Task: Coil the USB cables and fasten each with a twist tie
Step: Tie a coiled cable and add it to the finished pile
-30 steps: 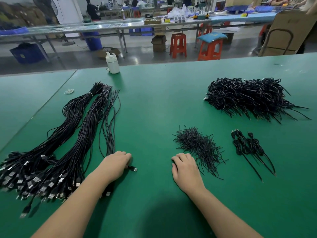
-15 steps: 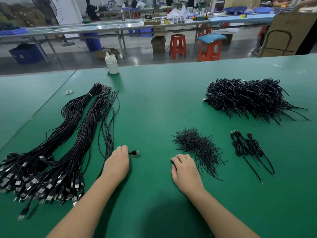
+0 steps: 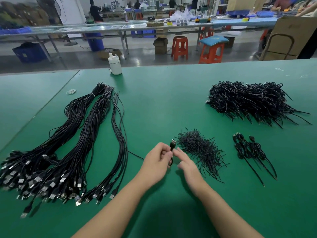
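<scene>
Black rubbery USB cable (image 3: 172, 148), plug up, pinched in curled left hand (image 3: 158, 159) near table's front edge; right hand (image 3: 184, 162) loosely spread beside. Beyond: wiry twist-tie heap (image 3: 199, 146), long straight cable bundles (image 3: 72, 143) toward left edge.

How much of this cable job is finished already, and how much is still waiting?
Done: a big heap of coiled cables at far right, plus a few tied ones nearer. In hand: the left hand pinches one cable's plug; the right hand hovers open beside it. Left: large bundles of straight cables.
</scene>
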The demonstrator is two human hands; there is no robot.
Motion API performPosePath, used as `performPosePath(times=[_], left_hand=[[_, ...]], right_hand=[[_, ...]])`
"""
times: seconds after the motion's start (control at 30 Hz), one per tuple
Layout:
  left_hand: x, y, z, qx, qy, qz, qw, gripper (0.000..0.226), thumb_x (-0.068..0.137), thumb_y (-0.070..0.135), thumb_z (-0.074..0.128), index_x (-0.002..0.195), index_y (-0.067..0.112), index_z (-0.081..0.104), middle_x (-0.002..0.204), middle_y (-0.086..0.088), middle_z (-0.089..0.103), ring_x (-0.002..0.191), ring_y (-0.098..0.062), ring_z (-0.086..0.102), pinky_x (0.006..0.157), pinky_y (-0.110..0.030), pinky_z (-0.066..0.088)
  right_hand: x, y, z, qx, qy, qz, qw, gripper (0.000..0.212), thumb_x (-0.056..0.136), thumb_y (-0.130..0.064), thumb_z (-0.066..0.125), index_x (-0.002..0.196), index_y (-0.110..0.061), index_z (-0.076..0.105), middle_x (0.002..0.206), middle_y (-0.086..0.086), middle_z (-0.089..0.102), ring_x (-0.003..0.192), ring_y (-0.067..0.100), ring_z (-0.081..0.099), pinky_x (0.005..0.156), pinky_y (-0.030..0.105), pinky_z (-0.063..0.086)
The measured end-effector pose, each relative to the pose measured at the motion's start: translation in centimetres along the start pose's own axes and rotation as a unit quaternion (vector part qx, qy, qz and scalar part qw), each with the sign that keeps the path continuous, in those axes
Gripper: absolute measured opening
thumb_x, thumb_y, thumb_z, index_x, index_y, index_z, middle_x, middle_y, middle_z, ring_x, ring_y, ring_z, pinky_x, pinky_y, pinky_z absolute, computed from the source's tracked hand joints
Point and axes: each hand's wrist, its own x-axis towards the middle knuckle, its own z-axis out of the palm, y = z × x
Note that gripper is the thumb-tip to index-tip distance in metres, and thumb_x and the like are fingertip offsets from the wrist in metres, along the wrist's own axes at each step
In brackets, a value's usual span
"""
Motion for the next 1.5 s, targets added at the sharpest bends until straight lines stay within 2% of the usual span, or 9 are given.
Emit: performPosePath(times=[0.27,0.43,0.63,0.77,0.87,0.97,1.1,1.23,1.5], left_hand=[[0.7,0.6,-0.4,-0.073,0.118,-0.010,0.990,0.006,0.091,0.010,0.066,0.088,0.014,0.066,0.076,0.001,0.063,0.061,-0.004,0.054,0.057,-0.010,0.042],[0.6,0.9,-1.2,-0.090,-0.026,-0.036,0.995,0.025,0.103,0.019,0.048,0.116,0.015,0.069,0.099,0.002,0.069,0.103,-0.005,0.063,0.092,-0.012,0.044],[0.5,1.5,-0.9,-0.080,-0.030,-0.014,0.996,0.037,0.106,0.018,0.035,0.114,0.015,0.071,0.100,-0.024,0.069,0.099,-0.012,0.066,0.086,-0.014,0.047],[0.2,2.7,-0.4,-0.087,0.065,0.043,0.993,0.038,0.104,0.016,0.035,0.112,0.015,0.072,0.110,0.012,0.073,0.093,-0.012,0.064,0.081,-0.007,0.045],[0.8,4.6,-1.5,-0.331,0.098,0.061,0.937,0.040,0.104,0.018,0.034,0.102,0.007,0.072,0.108,-0.007,0.074,0.106,-0.018,0.069,0.089,-0.023,0.052],[0.8,4.8,-4.2,-0.489,-0.092,0.035,0.867,0.041,0.100,0.031,0.040,0.095,0.007,0.073,0.104,-0.019,0.072,0.079,-0.027,0.073,0.051,-0.024,0.049],[-0.2,2.4,-4.4,-0.234,-0.353,-0.106,0.900,0.044,0.098,0.031,0.041,0.098,-0.001,0.071,0.101,-0.024,0.072,0.086,-0.037,0.073,0.056,-0.029,0.056],[-0.1,-0.6,-1.9,0.009,-0.245,-0.165,0.955,0.040,0.106,0.027,0.040,0.093,0.005,0.072,0.094,-0.013,0.074,0.089,-0.032,0.070,0.081,-0.039,0.059],[0.0,-1.1,-1.2,0.257,-0.222,-0.090,0.936,0.044,0.102,0.046,0.042,0.067,0.020,0.045,0.056,0.011,0.039,0.050,-0.009,0.035,0.050,-0.029,0.027]], right_hand=[[-0.6,-4.2,0.3,0.033,-0.013,-0.054,0.998,0.037,0.105,-0.012,0.041,0.072,-0.011,0.058,0.077,0.001,0.060,0.079,0.014,0.055,0.080,0.031,0.041],[-0.8,-4.2,0.8,0.075,-0.005,-0.062,0.995,0.037,0.106,-0.012,0.038,0.073,-0.015,0.057,0.063,0.002,0.041,0.065,0.016,0.044,0.067,0.025,0.044],[-1.2,-4.8,0.6,0.062,-0.029,-0.062,0.996,0.037,0.106,-0.017,0.041,0.074,-0.017,0.059,0.059,0.002,0.035,0.060,0.022,0.032,0.059,0.039,0.030],[-1.6,-4.9,0.4,0.102,-0.074,-0.024,0.992,0.040,0.104,-0.030,0.042,0.070,-0.017,0.060,0.056,-0.001,0.030,0.054,0.016,0.029,0.054,0.030,0.028],[-1.9,-4.1,0.3,0.106,-0.088,0.004,0.990,0.043,0.099,-0.041,0.043,0.066,-0.015,0.050,0.057,-0.001,0.032,0.055,0.015,0.030,0.058,0.028,0.031],[-2.2,-3.5,0.4,0.128,-0.078,0.035,0.988,0.045,0.096,-0.047,0.047,0.063,-0.017,0.045,0.058,-0.001,0.032,0.057,0.017,0.033,0.063,0.031,0.033],[-1.6,-3.9,-0.7,0.178,-0.053,0.069,0.980,0.046,0.097,-0.041,0.052,0.068,-0.007,0.061,0.057,0.000,0.039,0.061,0.020,0.036,0.067,0.036,0.039],[-1.8,-4.1,-0.7,0.061,-0.074,0.062,0.993,0.045,0.104,-0.028,0.045,0.060,-0.022,0.054,0.055,-0.007,0.046,0.055,0.012,0.039,0.057,0.028,0.034],[-1.9,-3.7,-1.2,-0.132,-0.034,0.004,0.991,0.048,0.102,-0.023,0.048,0.056,-0.029,0.058,0.046,-0.018,0.045,0.048,-0.002,0.037,0.051,0.019,0.026]])
